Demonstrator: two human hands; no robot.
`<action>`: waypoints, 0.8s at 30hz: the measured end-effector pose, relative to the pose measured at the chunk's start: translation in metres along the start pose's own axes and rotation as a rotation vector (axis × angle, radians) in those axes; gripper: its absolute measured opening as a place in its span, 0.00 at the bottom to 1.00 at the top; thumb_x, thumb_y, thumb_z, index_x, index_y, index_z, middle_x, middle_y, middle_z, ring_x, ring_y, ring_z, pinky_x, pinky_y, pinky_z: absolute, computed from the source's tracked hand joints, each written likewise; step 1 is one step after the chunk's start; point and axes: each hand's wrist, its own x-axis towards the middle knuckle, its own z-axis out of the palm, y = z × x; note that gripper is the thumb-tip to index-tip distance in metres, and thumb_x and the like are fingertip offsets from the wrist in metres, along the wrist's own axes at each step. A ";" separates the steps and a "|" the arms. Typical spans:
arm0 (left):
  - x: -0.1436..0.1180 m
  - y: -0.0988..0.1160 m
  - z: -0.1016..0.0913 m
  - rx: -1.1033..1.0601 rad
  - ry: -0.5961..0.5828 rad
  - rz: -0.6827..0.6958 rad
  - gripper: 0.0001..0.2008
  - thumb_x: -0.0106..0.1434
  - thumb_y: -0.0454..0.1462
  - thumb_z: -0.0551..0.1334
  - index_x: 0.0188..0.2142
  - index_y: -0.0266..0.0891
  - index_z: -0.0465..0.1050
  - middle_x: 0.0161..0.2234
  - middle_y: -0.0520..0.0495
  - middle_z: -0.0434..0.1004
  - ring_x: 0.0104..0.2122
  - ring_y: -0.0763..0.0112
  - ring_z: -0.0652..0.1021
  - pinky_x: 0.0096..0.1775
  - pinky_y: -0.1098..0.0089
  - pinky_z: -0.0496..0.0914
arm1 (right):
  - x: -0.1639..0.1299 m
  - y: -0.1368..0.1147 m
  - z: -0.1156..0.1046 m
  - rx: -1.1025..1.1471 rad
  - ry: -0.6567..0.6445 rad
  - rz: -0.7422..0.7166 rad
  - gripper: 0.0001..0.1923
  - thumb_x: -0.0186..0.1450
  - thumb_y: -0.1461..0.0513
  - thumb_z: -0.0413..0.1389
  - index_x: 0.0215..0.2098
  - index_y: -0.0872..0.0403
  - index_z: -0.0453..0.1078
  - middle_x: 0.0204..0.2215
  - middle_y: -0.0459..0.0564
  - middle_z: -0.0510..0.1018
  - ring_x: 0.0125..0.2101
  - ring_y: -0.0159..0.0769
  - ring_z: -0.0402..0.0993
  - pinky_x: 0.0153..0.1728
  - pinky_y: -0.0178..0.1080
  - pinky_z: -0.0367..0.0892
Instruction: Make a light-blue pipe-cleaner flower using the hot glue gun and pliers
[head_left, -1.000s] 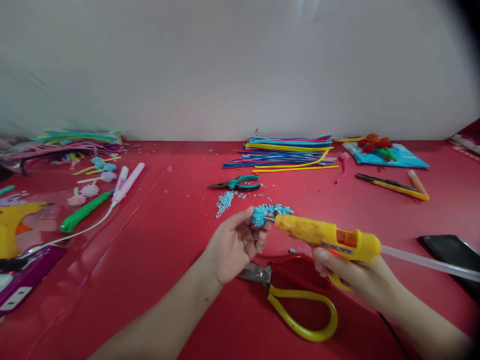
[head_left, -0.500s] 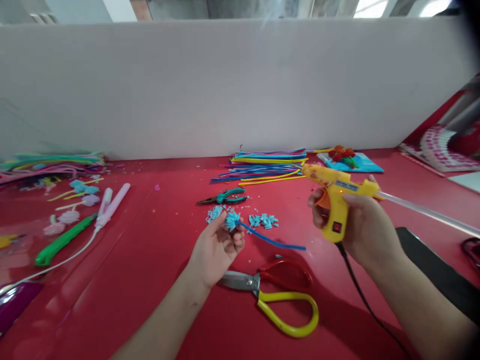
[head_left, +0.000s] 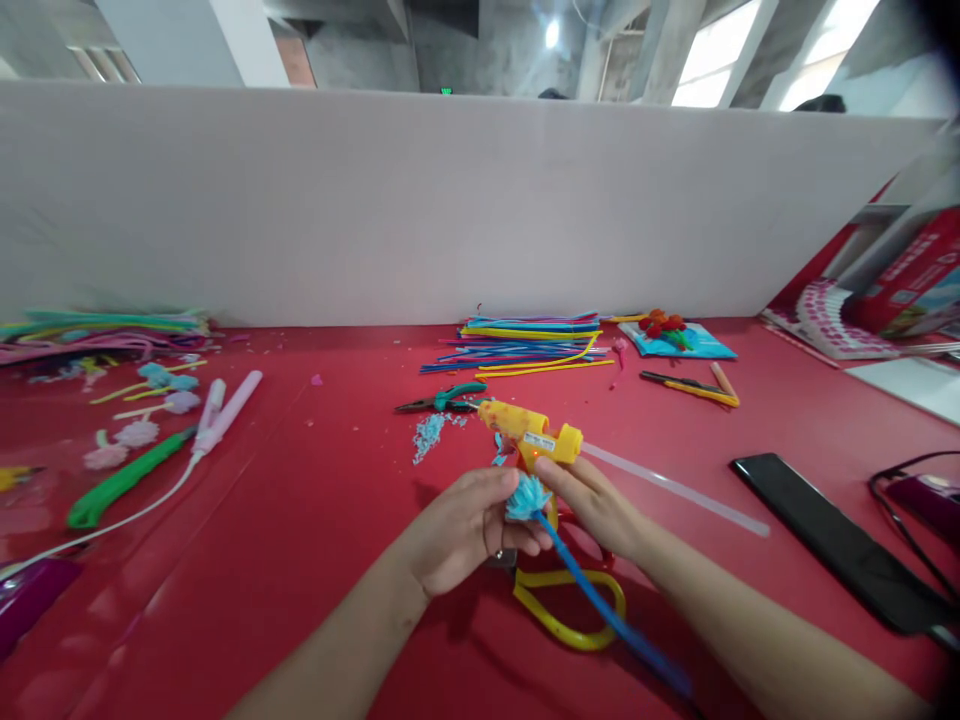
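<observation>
My left hand (head_left: 472,525) pinches a light blue pipe-cleaner flower (head_left: 528,498) whose blue stem (head_left: 592,592) slants down to the right. Around the yellow hot glue gun (head_left: 534,430) my right hand (head_left: 592,495) is closed, just behind the flower; its handle is mostly hidden. The gun's nozzle points left, and a clear glue stick (head_left: 675,490) juts from its back. Beneath both hands lie scissors with a yellow handle loop (head_left: 574,638) and a partly covered red one. Light blue clippings (head_left: 429,436) lie beyond my left hand, and more are mostly hidden behind the gun.
Teal-handled pliers (head_left: 442,402) and a bundle of pipe cleaners (head_left: 517,345) lie farther back, before a white partition (head_left: 480,210). At left are a pink hair straightener (head_left: 225,415) and a green-handled tool (head_left: 124,485). A black phone (head_left: 832,535) and a craft knife (head_left: 694,388) lie at right.
My right hand has brought the glue gun left and down, close to the flower. My left hand has moved right and nearer, and the flower's stem now points down toward me.
</observation>
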 end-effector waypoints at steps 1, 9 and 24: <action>0.000 0.000 0.000 0.003 0.003 0.000 0.14 0.55 0.43 0.68 0.30 0.31 0.77 0.27 0.44 0.79 0.25 0.68 0.81 0.27 0.75 0.72 | -0.001 0.002 -0.001 -0.007 0.016 -0.025 0.17 0.67 0.50 0.49 0.39 0.53 0.72 0.32 0.48 0.77 0.39 0.39 0.73 0.45 0.41 0.69; 0.002 0.003 -0.003 0.033 0.002 -0.003 0.16 0.59 0.44 0.65 0.35 0.29 0.78 0.31 0.39 0.81 0.29 0.67 0.82 0.31 0.75 0.74 | -0.011 0.001 -0.028 -0.228 0.420 -0.420 0.06 0.63 0.62 0.58 0.39 0.50 0.68 0.32 0.47 0.75 0.34 0.35 0.73 0.37 0.39 0.70; -0.002 0.002 0.000 0.014 -0.014 -0.031 0.13 0.54 0.41 0.69 0.33 0.32 0.79 0.28 0.40 0.83 0.28 0.64 0.83 0.30 0.75 0.75 | -0.020 0.004 -0.026 -0.529 0.478 -0.464 0.04 0.61 0.61 0.60 0.32 0.49 0.68 0.25 0.46 0.76 0.27 0.36 0.74 0.31 0.38 0.69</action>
